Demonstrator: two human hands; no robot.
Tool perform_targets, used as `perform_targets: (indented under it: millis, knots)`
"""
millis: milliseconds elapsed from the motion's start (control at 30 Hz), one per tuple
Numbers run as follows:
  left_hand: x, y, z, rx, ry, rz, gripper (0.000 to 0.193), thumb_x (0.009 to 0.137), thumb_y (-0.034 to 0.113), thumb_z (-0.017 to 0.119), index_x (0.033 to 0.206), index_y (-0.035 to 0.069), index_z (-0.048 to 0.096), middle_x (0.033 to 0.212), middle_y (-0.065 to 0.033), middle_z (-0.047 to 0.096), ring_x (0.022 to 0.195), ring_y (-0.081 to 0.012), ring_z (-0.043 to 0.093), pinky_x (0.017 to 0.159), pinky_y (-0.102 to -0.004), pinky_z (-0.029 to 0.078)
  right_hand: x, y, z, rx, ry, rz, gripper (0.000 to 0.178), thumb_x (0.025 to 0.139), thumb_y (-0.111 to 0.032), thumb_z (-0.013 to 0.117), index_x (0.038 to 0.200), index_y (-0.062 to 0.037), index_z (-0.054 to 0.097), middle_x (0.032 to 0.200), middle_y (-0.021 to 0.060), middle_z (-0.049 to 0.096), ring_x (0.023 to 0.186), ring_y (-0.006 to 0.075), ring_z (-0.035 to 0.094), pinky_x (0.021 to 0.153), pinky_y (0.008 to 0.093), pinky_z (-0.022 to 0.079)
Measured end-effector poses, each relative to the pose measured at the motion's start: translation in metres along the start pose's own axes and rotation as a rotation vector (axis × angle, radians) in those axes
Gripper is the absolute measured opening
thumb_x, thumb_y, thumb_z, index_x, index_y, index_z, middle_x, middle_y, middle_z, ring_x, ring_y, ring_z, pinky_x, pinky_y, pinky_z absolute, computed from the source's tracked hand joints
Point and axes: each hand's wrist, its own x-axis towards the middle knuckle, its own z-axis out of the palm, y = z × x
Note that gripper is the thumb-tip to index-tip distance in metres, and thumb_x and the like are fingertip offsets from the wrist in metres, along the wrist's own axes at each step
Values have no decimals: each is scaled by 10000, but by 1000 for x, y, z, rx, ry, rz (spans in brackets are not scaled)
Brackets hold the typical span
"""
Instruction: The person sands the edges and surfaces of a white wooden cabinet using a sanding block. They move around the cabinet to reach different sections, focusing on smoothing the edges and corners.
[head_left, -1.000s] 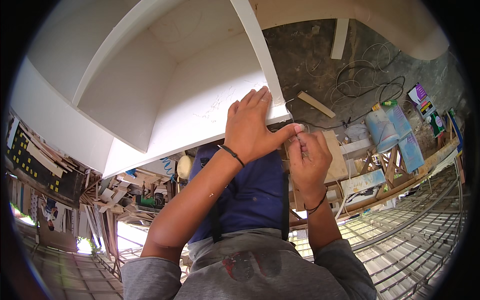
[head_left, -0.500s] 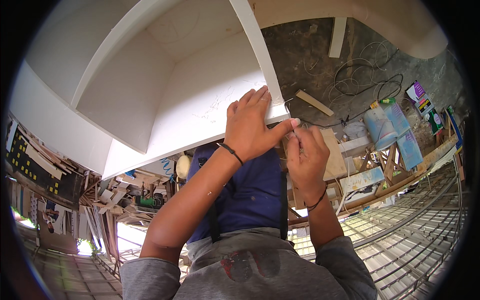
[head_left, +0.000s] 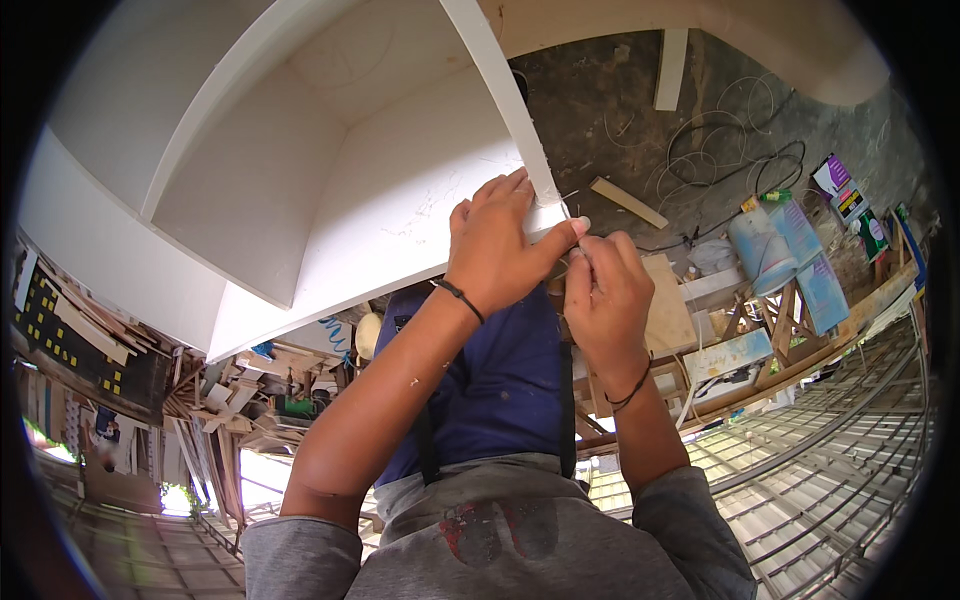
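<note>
A white cabinet [head_left: 385, 235] with open compartments fills the upper left. My left hand [head_left: 500, 235] lies flat on its inner panel near the right corner, fingers stretched out. The thumb reaches past the front edge toward my right hand [head_left: 610, 290], which is closed in a pinch just outside that corner. What the right fingers hold is mostly hidden. A thin pale strip [head_left: 568, 208] sticks out at the corner just above the left thumb. Fine shavings or scratch-like marks [head_left: 425, 212] show on the panel left of my left hand.
Loose wires [head_left: 700, 150] and a wood strip [head_left: 628, 203] lie on the dark floor. At right stand a paint-stained bucket [head_left: 762, 255] and a wooden board [head_left: 668, 305]. Scrap wood [head_left: 235, 395] piles up at lower left. A person [head_left: 106, 425] is small at far left.
Both hands shift slightly left in the picture, as does the cabinet's corner. The right hand stays pinched close to the left thumb, and the left hand remains on the panel.
</note>
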Motion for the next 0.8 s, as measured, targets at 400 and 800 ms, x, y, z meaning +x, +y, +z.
perform_targets:
  millis: [400,800]
  knots:
    - [5,2,3,-30,137,135,377,854,335,667,923,-35,654,849,-198,635,771,-338,614,735,-390,482,2,7,8,-4,61,-52,108,776,-14,617,880,-40,630,777,76,547,665,303,536,620,410,436]
    - [-2,5,1,2,14,6,683,795,520,671,1193,-32,612,1323,-232,560,1277,-392,466,1054,-565,286,-10,10,6,47,62,-21,110,783,-16,620,889,-44,628,774,80,536,683,310,523,623,418,427]
